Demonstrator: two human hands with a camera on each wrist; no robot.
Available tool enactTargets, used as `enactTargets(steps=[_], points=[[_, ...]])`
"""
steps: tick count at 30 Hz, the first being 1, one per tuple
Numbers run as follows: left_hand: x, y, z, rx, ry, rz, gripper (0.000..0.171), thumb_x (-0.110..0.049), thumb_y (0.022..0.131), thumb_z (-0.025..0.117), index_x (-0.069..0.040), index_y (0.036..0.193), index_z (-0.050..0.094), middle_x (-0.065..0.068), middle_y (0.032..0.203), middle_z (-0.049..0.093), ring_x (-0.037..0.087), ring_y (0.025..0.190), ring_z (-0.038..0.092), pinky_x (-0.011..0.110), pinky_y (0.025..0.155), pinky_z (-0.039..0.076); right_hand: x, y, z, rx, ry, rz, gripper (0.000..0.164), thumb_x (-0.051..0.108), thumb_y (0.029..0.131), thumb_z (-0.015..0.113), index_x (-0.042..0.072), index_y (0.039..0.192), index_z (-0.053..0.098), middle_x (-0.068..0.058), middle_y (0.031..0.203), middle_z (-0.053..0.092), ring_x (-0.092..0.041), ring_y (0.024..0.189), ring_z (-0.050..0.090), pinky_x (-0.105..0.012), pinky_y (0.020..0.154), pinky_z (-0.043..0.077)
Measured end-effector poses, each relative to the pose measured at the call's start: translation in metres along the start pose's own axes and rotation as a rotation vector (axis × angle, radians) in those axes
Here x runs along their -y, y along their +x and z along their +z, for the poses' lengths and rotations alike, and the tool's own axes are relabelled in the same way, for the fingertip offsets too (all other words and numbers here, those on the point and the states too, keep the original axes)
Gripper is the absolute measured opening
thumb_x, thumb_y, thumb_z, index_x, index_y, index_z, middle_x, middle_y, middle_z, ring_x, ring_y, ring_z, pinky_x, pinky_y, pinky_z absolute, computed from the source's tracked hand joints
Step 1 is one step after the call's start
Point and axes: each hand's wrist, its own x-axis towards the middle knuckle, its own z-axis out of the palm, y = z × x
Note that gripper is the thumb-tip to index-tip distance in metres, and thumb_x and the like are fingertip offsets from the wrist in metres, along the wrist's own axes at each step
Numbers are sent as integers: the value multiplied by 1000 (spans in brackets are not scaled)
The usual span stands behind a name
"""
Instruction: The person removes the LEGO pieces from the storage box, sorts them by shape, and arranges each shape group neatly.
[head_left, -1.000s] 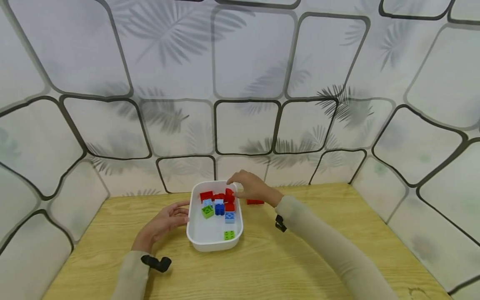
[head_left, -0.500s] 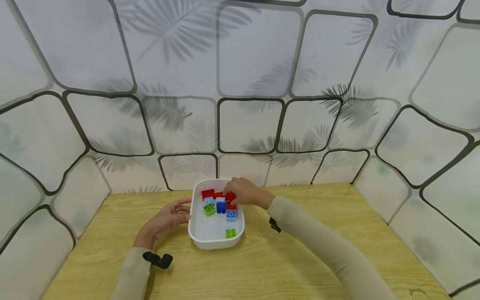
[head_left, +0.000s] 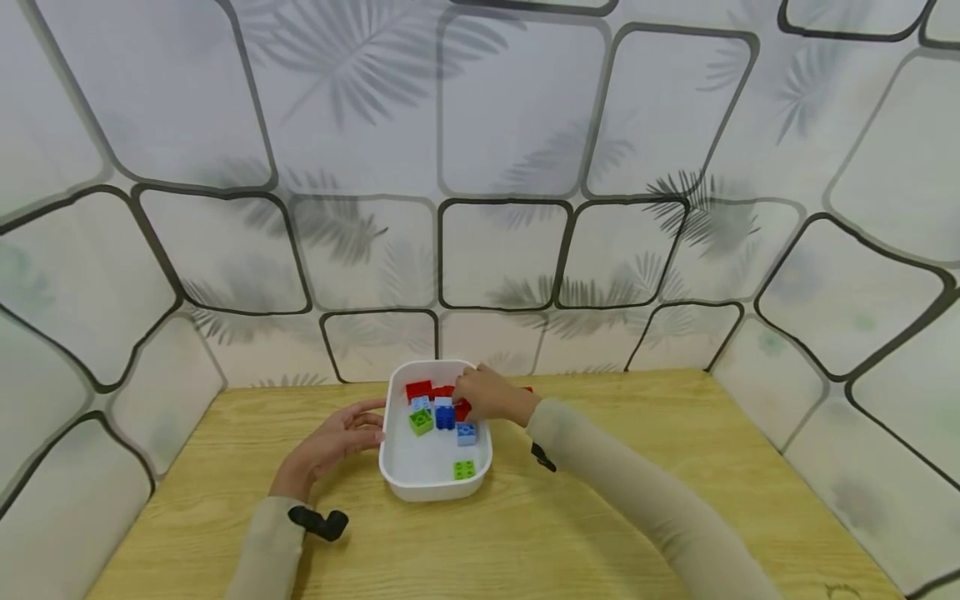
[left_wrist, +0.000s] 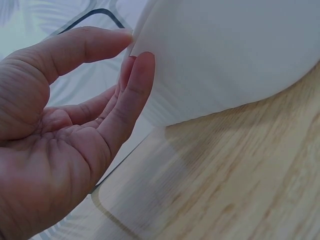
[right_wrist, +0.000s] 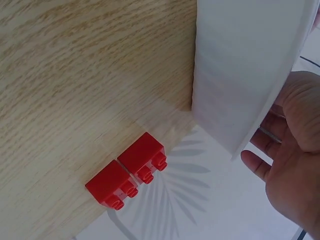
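Observation:
A white plastic tub (head_left: 431, 493) stands on the table holding several toy building bricks. Inside are a red brick (head_left: 418, 390), a dark blue brick (head_left: 445, 417), a light blue brick (head_left: 467, 434), a green brick (head_left: 422, 422) and another green brick (head_left: 464, 470) near the front. My left hand (head_left: 337, 442) rests at the tub's left side, thumb and fingertips right at its wall (left_wrist: 210, 60). My right hand (head_left: 491, 394) reaches over the right rim, fingers down at a red brick (head_left: 462, 410). The tub wall hides its fingertips in the right wrist view; I cannot tell whether they grip the brick.
Two red bricks (right_wrist: 125, 170) lie on the wooden table (head_left: 600, 500) outside the tub, behind the right hand. A patterned fabric wall (head_left: 495, 250) rises right behind the table and along both sides.
My right hand has come from the tub's right rim inward and lower among the red bricks, covering some of them. The left hand has stayed at the tub's side.

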Motion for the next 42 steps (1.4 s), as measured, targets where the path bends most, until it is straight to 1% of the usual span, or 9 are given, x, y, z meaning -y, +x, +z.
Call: enactTargets(steps=[5, 11, 18, 23, 27, 31, 35, 38, 42], points=[[-1, 0, 1, -3, -15, -1, 73, -9, 99, 66, 2, 158, 26, 11, 124, 61, 14, 109, 64, 27, 94, 58, -5, 4, 2, 3, 71, 2, 34, 26, 88, 81, 18, 121, 76, 2, 118, 73, -17, 108, 53, -39, 104, 42], [1, 0, 0, 6, -11, 8, 74, -9, 99, 66, 2, 159, 25, 7, 124, 61, 12, 109, 63, 27, 95, 57, -10, 9, 3, 18, 121, -18, 31, 24, 90, 80, 20, 120, 77, 5, 118, 74, -16, 106, 52, -37, 101, 40], [5, 1, 0, 13, -10, 20, 72, -9, 100, 65, 3, 158, 25, 13, 127, 60, 12, 110, 63, 28, 95, 57, -13, 14, 6, 28, 141, 6, 33, 27, 87, 83, 24, 119, 78, 9, 118, 73, -14, 102, 49, -35, 97, 39], [3, 0, 1, -1, -5, 6, 73, -10, 99, 66, 2, 158, 26, 13, 127, 60, 13, 109, 63, 28, 96, 57, -12, 14, 7, 36, 180, 24, 37, 24, 85, 84, 24, 121, 77, 8, 119, 71, -15, 106, 47, -34, 98, 37], [2, -1, 1, -8, -1, 1, 73, -10, 99, 66, 2, 158, 26, 14, 127, 60, 14, 109, 63, 28, 96, 57, -9, 12, 7, 28, 147, 22, 39, 25, 84, 85, 25, 122, 76, 7, 119, 70, -15, 108, 47, -35, 99, 37], [2, -1, 0, -9, 0, -2, 73, -11, 99, 67, 1, 158, 26, 15, 128, 59, 13, 109, 62, 28, 97, 57, -8, 12, 7, 20, 106, 10, 39, 28, 84, 85, 26, 122, 76, 6, 116, 70, -16, 105, 46, -33, 95, 36], [2, 0, 0, -10, -7, -3, 74, -11, 98, 68, 1, 158, 27, 14, 127, 60, 13, 109, 63, 28, 96, 57, -8, 12, 8, 1, 87, -4, 37, 30, 84, 85, 24, 119, 78, 6, 114, 72, -16, 103, 46, -33, 94, 37], [1, -1, -1, -8, -7, -5, 74, -12, 98, 68, 1, 158, 26, 13, 126, 60, 13, 109, 64, 28, 96, 57, -8, 12, 7, -1, 77, -12, 35, 30, 84, 85, 24, 118, 78, 7, 116, 72, -15, 104, 47, -33, 94, 37], [2, 0, 0, -9, -2, -3, 74, -11, 99, 67, 1, 159, 25, 16, 128, 59, 14, 109, 64, 28, 96, 57, -6, 11, 5, 14, 68, -27, 33, 27, 87, 82, 24, 120, 78, 6, 120, 73, -17, 107, 49, -35, 97, 38]])
